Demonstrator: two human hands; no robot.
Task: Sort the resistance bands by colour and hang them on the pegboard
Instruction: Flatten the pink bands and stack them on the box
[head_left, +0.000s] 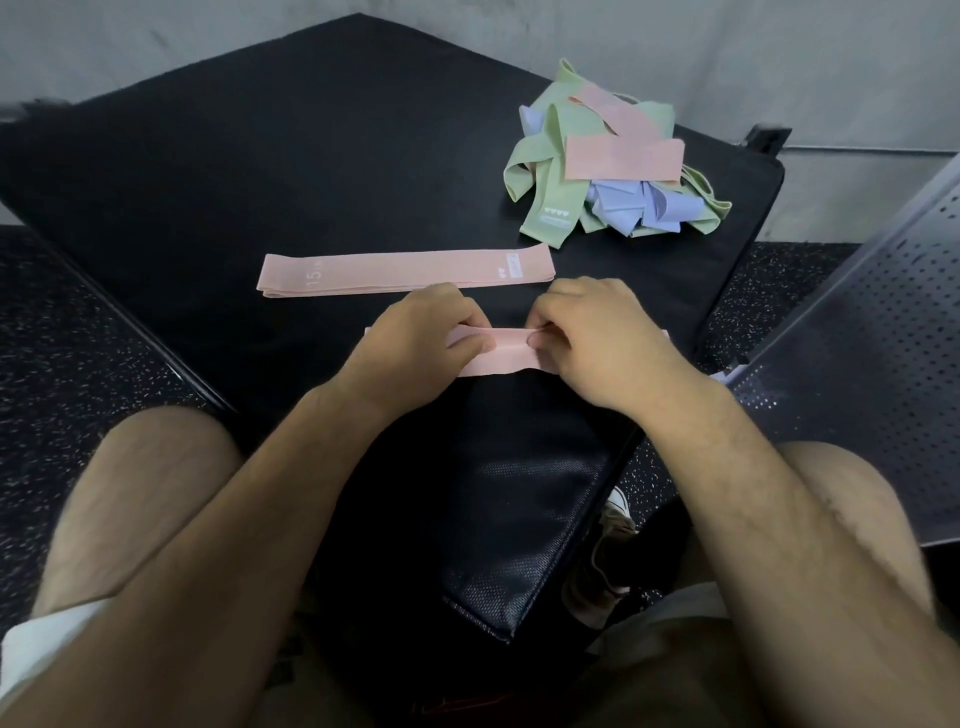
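Pinching a flat pink band (506, 353) between thumbs and curled fingers, the left hand (415, 343) and right hand (597, 338) hold it on the black padded mat (260, 171). Another pink band (405, 273) lies flat just beyond. A crumpled pile (613, 166) of green, lilac and pink fabric loops sits far right.

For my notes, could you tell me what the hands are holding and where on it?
The left hand and right hand both pinch the nearer pink band along its middle, side by side.
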